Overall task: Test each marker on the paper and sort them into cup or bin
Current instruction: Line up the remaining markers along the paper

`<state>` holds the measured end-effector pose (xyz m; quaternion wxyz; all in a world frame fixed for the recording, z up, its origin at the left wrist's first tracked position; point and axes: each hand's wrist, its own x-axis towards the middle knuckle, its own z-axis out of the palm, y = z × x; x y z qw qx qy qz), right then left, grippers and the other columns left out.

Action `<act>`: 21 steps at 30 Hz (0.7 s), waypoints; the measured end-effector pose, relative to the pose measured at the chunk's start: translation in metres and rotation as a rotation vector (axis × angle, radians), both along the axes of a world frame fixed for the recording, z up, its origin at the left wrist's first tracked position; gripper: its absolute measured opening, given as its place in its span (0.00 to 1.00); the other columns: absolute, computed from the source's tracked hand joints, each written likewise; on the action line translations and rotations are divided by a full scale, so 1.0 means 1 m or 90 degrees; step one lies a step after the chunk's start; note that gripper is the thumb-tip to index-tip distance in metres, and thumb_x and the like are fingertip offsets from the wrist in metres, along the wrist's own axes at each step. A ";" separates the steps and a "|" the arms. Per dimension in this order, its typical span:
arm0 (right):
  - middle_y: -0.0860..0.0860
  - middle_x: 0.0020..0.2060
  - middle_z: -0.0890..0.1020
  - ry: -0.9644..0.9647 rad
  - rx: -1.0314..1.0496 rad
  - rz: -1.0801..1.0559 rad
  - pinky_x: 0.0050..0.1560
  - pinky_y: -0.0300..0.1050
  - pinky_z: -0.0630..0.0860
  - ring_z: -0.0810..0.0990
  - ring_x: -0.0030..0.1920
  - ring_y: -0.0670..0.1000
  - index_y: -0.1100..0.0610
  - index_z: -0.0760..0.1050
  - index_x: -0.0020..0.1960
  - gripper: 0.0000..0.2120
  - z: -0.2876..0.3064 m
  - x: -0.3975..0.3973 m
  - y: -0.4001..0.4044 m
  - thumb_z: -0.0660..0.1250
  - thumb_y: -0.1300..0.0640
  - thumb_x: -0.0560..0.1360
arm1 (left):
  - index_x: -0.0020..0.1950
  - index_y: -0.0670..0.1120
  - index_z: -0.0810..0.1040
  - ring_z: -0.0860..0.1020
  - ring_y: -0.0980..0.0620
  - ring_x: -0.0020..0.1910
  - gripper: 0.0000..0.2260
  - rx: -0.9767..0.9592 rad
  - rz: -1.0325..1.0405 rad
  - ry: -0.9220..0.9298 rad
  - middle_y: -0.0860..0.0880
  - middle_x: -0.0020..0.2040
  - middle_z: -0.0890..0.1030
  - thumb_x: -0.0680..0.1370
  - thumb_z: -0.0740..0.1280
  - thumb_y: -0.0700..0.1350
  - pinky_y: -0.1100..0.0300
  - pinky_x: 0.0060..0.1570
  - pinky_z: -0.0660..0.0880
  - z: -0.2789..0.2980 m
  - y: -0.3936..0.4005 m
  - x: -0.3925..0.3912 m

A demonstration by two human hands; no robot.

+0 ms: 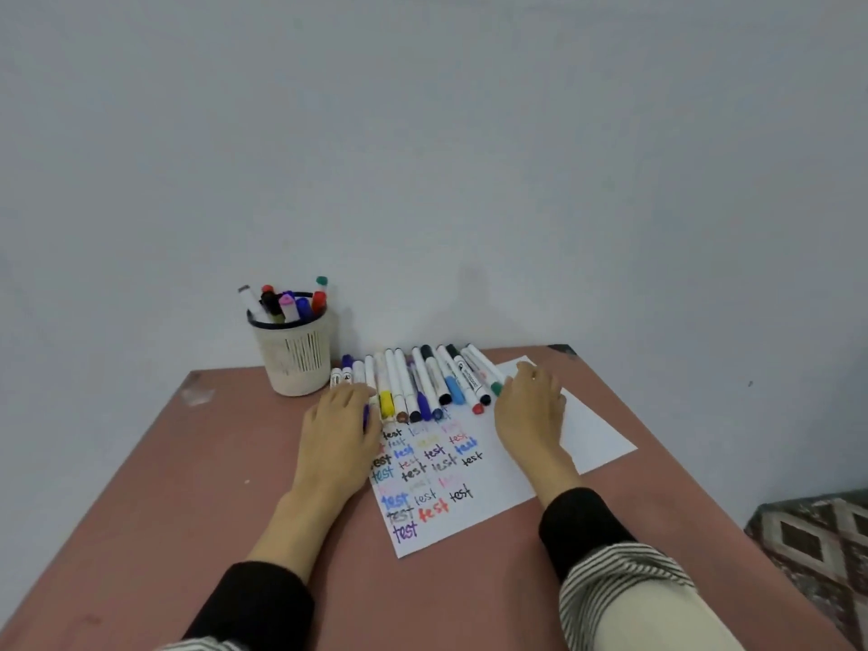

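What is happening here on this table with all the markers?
A person rests both hands at the ends of a row of markers lying along the top of a paper covered in the word "test". The left hand and right hand flank the row. A cup nearby already holds several markers.

We note two bare forearms in view, each ending in a bare hand: left hand [336, 427], right hand [530, 411]. Each arm wears a close black sleeve; the left black sleeve [256, 603] stops short of the wrist, and so does the right black sleeve [582, 528]. Over the black on the right arm we see a cuff with thin black-and-white stripes [620, 575], and below it a plain cream outer sleeve [653, 622]. A sliver of the same striped cuff [202, 645] shows at the lower left edge. A small glint shows on one right finger; we cannot tell what it is.
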<state>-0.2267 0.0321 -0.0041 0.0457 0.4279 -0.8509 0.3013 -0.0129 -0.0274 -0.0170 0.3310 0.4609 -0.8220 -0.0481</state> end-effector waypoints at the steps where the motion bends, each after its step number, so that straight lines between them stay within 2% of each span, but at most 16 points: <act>1: 0.57 0.64 0.71 0.015 0.039 -0.002 0.60 0.48 0.66 0.67 0.63 0.56 0.60 0.66 0.67 0.15 -0.002 -0.001 -0.003 0.55 0.57 0.82 | 0.60 0.48 0.76 0.73 0.52 0.59 0.10 0.002 -0.009 -0.002 0.51 0.59 0.78 0.81 0.60 0.46 0.55 0.60 0.67 -0.001 -0.002 -0.001; 4: 0.57 0.63 0.70 0.061 0.130 -0.011 0.60 0.49 0.65 0.67 0.62 0.57 0.60 0.67 0.65 0.14 -0.006 0.000 -0.008 0.55 0.57 0.82 | 0.61 0.50 0.76 0.73 0.54 0.59 0.11 0.019 -0.020 -0.012 0.53 0.60 0.77 0.82 0.57 0.47 0.56 0.61 0.65 -0.004 -0.007 -0.002; 6: 0.59 0.63 0.70 0.047 0.141 -0.026 0.60 0.50 0.64 0.67 0.62 0.58 0.61 0.67 0.64 0.15 -0.007 -0.001 -0.009 0.53 0.56 0.82 | 0.61 0.50 0.76 0.73 0.55 0.60 0.12 0.030 -0.021 -0.016 0.54 0.61 0.77 0.82 0.57 0.48 0.57 0.60 0.63 -0.004 -0.007 -0.002; 10: 0.59 0.62 0.70 0.012 0.113 -0.040 0.60 0.52 0.64 0.67 0.62 0.58 0.62 0.67 0.64 0.19 -0.009 -0.004 -0.011 0.50 0.49 0.83 | 0.61 0.51 0.76 0.72 0.56 0.60 0.12 0.047 -0.019 -0.021 0.55 0.62 0.76 0.83 0.56 0.49 0.58 0.60 0.61 -0.005 -0.007 -0.002; 14: 0.59 0.61 0.73 -0.039 0.065 -0.039 0.60 0.51 0.65 0.69 0.62 0.58 0.62 0.69 0.63 0.21 -0.012 -0.012 -0.009 0.53 0.45 0.83 | 0.61 0.52 0.76 0.73 0.56 0.60 0.12 0.052 -0.020 -0.018 0.56 0.61 0.76 0.83 0.56 0.49 0.58 0.60 0.60 -0.006 -0.006 -0.002; 18: 0.57 0.54 0.78 -0.110 -0.022 -0.010 0.56 0.52 0.70 0.75 0.54 0.57 0.61 0.69 0.58 0.15 -0.013 -0.017 -0.009 0.58 0.49 0.82 | 0.61 0.52 0.75 0.72 0.57 0.59 0.12 0.050 -0.020 -0.012 0.57 0.61 0.76 0.83 0.56 0.49 0.59 0.59 0.61 -0.005 -0.007 -0.002; 21: 0.56 0.53 0.79 -0.134 -0.050 -0.020 0.55 0.52 0.68 0.75 0.55 0.58 0.60 0.72 0.60 0.14 -0.012 -0.019 -0.010 0.57 0.51 0.82 | 0.60 0.52 0.76 0.72 0.57 0.59 0.11 0.046 -0.018 -0.010 0.57 0.60 0.77 0.83 0.56 0.49 0.59 0.58 0.60 -0.004 -0.007 -0.002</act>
